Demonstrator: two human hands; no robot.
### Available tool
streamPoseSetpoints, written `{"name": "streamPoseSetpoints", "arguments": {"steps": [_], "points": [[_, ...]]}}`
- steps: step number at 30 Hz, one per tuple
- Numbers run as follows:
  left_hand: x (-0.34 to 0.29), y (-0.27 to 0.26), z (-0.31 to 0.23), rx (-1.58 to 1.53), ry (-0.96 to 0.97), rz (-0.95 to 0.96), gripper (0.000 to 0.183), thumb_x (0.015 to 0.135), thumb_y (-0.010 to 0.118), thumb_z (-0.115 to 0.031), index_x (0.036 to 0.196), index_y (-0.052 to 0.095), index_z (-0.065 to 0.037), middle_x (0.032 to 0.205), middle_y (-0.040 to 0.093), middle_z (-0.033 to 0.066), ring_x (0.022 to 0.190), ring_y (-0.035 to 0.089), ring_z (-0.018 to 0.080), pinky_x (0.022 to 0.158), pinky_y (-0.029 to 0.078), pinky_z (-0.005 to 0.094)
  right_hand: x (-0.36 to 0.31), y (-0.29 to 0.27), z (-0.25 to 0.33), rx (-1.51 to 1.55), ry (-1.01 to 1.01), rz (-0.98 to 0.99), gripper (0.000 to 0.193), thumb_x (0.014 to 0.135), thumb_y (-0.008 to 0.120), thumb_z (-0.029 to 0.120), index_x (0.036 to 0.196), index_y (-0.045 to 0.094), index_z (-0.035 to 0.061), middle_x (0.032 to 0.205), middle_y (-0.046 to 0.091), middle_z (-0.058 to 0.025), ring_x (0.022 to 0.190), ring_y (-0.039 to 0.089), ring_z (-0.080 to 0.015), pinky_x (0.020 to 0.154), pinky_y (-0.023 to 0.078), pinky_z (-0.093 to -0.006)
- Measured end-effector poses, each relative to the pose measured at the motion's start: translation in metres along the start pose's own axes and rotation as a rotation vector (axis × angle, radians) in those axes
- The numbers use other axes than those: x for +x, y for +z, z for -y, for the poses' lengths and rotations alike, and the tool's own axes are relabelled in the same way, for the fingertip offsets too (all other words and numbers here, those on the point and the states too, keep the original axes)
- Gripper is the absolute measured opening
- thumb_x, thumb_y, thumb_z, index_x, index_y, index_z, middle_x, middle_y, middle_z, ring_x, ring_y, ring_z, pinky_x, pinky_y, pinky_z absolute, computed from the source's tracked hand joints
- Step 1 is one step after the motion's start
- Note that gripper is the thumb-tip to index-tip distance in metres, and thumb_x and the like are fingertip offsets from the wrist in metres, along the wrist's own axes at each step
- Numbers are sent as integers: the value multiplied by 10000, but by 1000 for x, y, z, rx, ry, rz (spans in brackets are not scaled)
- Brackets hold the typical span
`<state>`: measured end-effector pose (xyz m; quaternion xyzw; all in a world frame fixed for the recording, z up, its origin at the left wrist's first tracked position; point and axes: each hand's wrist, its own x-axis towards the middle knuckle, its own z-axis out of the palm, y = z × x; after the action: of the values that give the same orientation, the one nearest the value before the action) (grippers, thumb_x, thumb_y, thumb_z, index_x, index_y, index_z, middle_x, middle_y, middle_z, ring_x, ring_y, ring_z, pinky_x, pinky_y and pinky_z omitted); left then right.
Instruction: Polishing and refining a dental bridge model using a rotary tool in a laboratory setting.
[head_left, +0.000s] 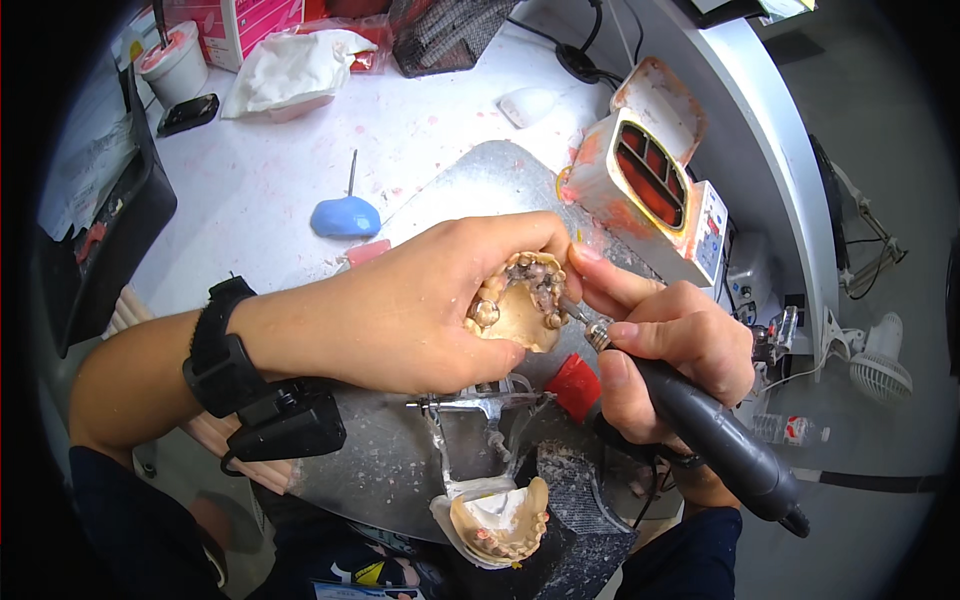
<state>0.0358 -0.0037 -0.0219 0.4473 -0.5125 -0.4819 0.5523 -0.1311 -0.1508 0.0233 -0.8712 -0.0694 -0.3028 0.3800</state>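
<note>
My left hand [410, 305] is closed round a tan dental cast [525, 312], tilted so its row of teeth and metal parts face up. In my right hand [690, 345] is a dark rotary handpiece [715, 435], gripped near its metal collar. The handpiece's tip is at the right edge of the cast; whether it touches cannot be made out. Below my hands stands a metal articulator [488, 405]. Another tan dental cast [510, 530] with teeth and a white centre is mounted at its near end. A red piece [575, 387] lies beside the articulator.
A wax heater [640, 190] with its lid up stands at the back right. A blue-handled tool [345, 215] and a pink wax piece [368, 252] lie left of centre. A black tray [110, 210] borders the left; a white partition [780, 130] curves along the right.
</note>
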Motion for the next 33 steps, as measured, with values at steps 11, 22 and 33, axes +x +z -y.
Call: {"name": "streamPoseSetpoints", "arguments": {"steps": [11, 22, 33], "points": [[1, 0, 2, 35, 17, 2, 378, 809, 671, -31, 1162, 537, -27, 1026, 584, 25, 943, 548, 70, 811, 458, 251, -1, 4, -4, 7, -7, -14, 131, 721, 766, -11, 772, 648, -37, 683, 669, -155, 819, 759, -348, 748, 632, -364], [0, 0, 1, -13, -32, 5, 382, 820, 674, -24, 1175, 532, -27, 1045, 589, 25, 961, 553, 69, 816, 464, 244, 0, 3, -5, 16, -23, 2, 131, 714, 761, -17, 764, 640, -30, 675, 670, -142, 793, 760, -343, 762, 635, -375], [0, 0, 1, 3, -15, 10, 378, 816, 675, -24, 1168, 539, -26, 1036, 587, 25, 951, 551, 68, 817, 461, 245, 0, 5, -6, 23, -13, -21, 129, 713, 755, -14, 753, 633, -29, 669, 666, -139, 752, 759, -325, 767, 637, -389]]}}
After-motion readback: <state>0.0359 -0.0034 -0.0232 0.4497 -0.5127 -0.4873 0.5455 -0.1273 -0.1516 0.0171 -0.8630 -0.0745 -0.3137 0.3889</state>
